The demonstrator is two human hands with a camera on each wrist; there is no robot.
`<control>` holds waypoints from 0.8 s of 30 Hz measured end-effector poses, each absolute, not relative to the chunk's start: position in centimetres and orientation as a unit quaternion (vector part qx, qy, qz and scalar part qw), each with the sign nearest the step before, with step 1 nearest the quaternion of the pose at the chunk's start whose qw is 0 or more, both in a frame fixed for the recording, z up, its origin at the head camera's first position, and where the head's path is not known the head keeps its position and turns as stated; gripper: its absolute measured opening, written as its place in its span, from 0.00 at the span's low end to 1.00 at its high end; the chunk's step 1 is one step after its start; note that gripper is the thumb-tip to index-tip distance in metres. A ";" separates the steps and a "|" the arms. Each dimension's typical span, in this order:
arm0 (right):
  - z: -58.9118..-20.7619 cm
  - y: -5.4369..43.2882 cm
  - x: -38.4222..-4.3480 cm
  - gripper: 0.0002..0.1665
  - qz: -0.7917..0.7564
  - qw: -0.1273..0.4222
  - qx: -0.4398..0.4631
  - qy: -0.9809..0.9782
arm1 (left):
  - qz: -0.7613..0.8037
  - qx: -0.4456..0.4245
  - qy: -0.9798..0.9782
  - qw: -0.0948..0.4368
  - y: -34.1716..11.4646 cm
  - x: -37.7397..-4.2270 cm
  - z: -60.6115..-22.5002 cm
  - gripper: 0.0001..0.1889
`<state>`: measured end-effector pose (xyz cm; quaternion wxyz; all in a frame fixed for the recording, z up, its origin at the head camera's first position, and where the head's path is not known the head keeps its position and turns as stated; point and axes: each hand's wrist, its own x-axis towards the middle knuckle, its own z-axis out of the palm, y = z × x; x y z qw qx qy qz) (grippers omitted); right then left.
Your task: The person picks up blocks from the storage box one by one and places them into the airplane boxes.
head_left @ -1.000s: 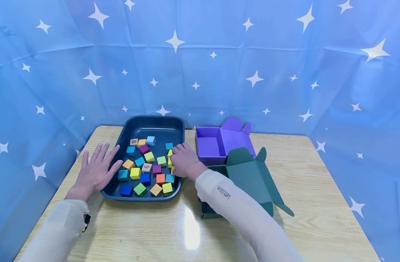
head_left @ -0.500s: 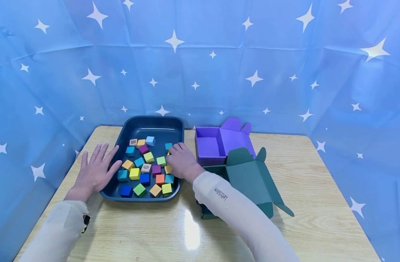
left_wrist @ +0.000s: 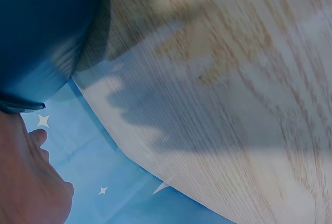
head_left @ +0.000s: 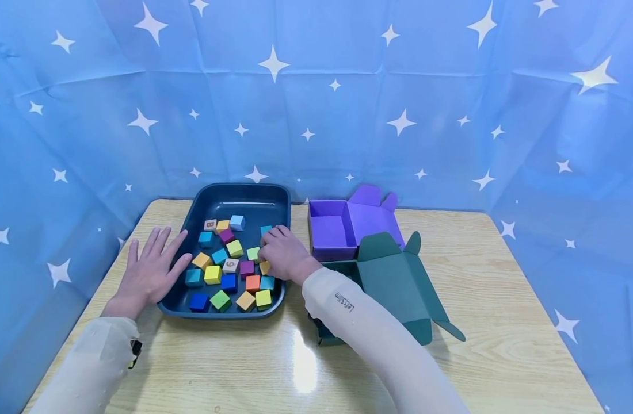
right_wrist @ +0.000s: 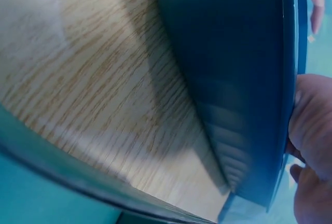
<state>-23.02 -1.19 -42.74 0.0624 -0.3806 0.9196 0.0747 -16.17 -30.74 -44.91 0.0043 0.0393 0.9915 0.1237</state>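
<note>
A dark blue tray (head_left: 249,207) holds several coloured wooden cubes. With fingers spread straight, my left hand (head_left: 152,271) lies at the tray's left rim. My right hand (head_left: 284,253) reaches over the right rim, fingertips bent down among the cubes, beside a light green cube (head_left: 252,253) and a light orange cube (head_left: 264,268). A teal cube (head_left: 265,230) sits just behind that hand. What lies under its fingertips is hidden; the right wrist view shows only the hand's side (right_wrist: 314,125) above the tray's outer wall (right_wrist: 233,89).
Right of the tray, a purple box (head_left: 334,253) and a dark green box (head_left: 332,333) stand with lids folded out to the right. The right forearm crosses over the green box. Behind the wooden table (head_left: 477,287) hangs a blue curtain (head_left: 327,149) with white stars.
My right hand has shifted slightly left, toward the light green cube. The yellow cubes seen earlier by its fingertips are now hidden, and the light orange cube shows more. My left hand stays put.
</note>
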 end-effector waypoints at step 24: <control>-39.3 -0.5 -23.3 0.16 0.017 0.046 -0.408 0.912 | 0.118 0.042 0.992 0.007 -30.9 -16.2 -45.1 0.39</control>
